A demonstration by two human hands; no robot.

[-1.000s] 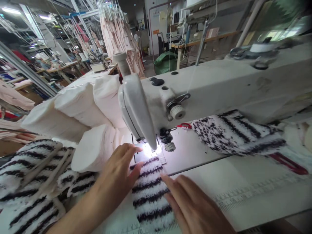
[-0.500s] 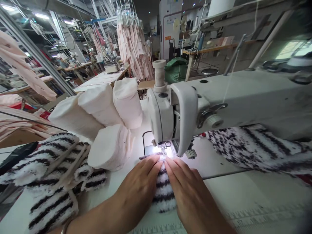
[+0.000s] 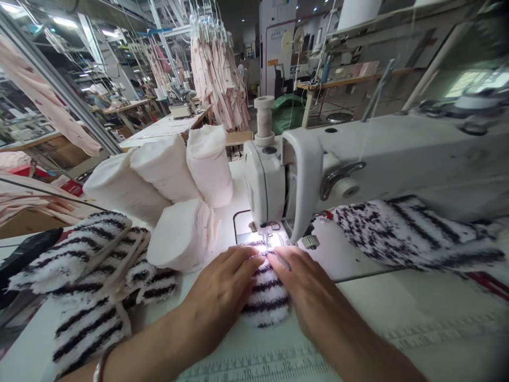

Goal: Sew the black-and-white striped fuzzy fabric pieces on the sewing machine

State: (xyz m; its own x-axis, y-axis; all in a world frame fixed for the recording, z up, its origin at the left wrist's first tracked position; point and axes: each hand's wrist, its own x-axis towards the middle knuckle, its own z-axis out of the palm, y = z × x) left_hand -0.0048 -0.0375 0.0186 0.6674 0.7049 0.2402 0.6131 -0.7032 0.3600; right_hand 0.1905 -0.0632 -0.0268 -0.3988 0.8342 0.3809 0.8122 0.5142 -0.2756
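Note:
A piece of fuzzy black-and-white striped fabric (image 3: pixel 265 302) lies under the lit needle and presser foot (image 3: pixel 269 239) of a white sewing machine (image 3: pixel 264 183). At its left edge my left hand (image 3: pixel 226 281) grips the cloth, fingers bent and close together near the foot. My right hand (image 3: pixel 302 276) presses and holds the right side, its fingertips just in front of the foot. A thin grey curved shape shows by the right fingers; what it is I cannot tell. The fingertips' undersides are hidden.
Left of the machine stand several stacks of white fabric pieces (image 3: pixel 175 233). More striped fabric (image 3: pixel 91 276) is heaped at the left, and another striped piece (image 3: pixel 397 233) lies under the machine arm. A printed ruler (image 3: pixel 262 366) runs along the front table edge. Pink garments (image 3: pixel 214 74) hang behind.
The striped fabric has moved slightly forward under the foot, and both hands have gone with it. My right hand's fingers are more bent. The whole view has shifted a little.

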